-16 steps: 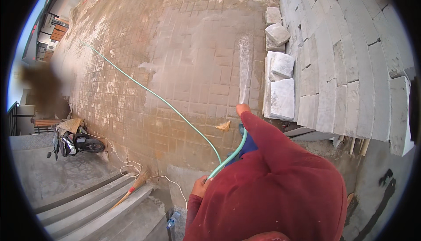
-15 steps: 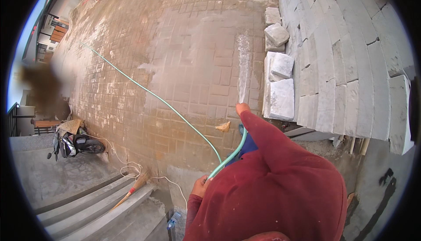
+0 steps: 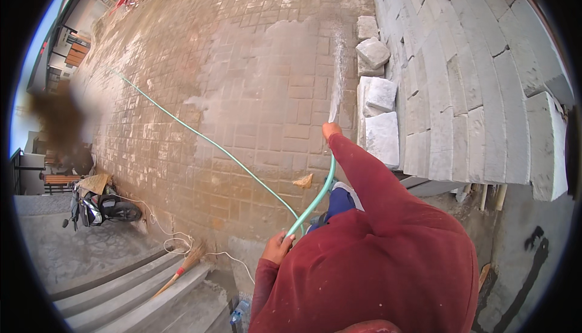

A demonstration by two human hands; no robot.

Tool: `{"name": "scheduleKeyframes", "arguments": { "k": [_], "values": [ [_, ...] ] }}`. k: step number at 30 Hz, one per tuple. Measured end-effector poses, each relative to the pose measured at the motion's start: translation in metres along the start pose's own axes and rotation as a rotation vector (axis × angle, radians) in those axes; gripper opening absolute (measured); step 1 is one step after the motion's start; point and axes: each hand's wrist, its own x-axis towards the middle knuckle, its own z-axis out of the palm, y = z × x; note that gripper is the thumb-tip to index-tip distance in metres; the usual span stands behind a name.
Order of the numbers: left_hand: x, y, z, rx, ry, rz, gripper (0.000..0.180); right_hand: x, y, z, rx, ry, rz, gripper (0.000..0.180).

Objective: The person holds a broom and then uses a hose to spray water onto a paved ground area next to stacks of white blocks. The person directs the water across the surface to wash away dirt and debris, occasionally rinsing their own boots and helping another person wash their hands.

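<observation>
A light green garden hose (image 3: 218,146) runs from the far left across the brick paving to my body. My right hand (image 3: 330,130), at the end of a stretched arm in a dark red sleeve, is closed around the hose's outlet end. From there a jet of water (image 3: 338,72) shoots forward onto the wet pavers (image 3: 260,90). Nearer to me, my left hand (image 3: 277,247) grips the hose farther back, with its fingers wrapped round it. Between my two hands the hose bends in front of my blue trousers (image 3: 341,202).
White blocks (image 3: 382,139) lie beside a tall stack of grey blocks (image 3: 461,90) on the right. A brown scrap (image 3: 303,181) rests on the paving. At left are a motorcycle (image 3: 103,202), a broom (image 3: 182,266) on steps, a white cord (image 3: 163,231) and a plastic bottle (image 3: 239,312).
My right hand has moved slightly forward and left with the hose end, and the water jet lands farther away. My left hand has risen a little; a shoe now shows beside my trousers.
</observation>
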Motion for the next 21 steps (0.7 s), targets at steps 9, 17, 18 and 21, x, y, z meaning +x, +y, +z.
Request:
{"name": "scheduleKeyframes", "arguments": {
  "k": [9, 17, 18, 21],
  "values": [
    [0.006, -0.009, 0.001, -0.104, -0.023, -0.049, 0.025, -0.002, 0.024, -0.008, -0.041, -0.04, 0.024, 0.044],
    [-0.029, -0.036, 0.0, -0.177, 0.013, -0.083, 0.025, -0.076, 0.115, 0.048, -0.64, -0.379, -0.302, 0.046],
    [-0.035, -0.037, 0.004, -0.165, 0.041, -0.072, 0.026, -0.086, 0.123, 0.058, -0.695, -0.451, -0.357, 0.045],
    [-0.046, -0.043, 0.008, -0.192, 0.091, -0.093, 0.027, -0.103, 0.13, 0.078, -0.708, -0.551, -0.42, 0.045]
  ]
}}
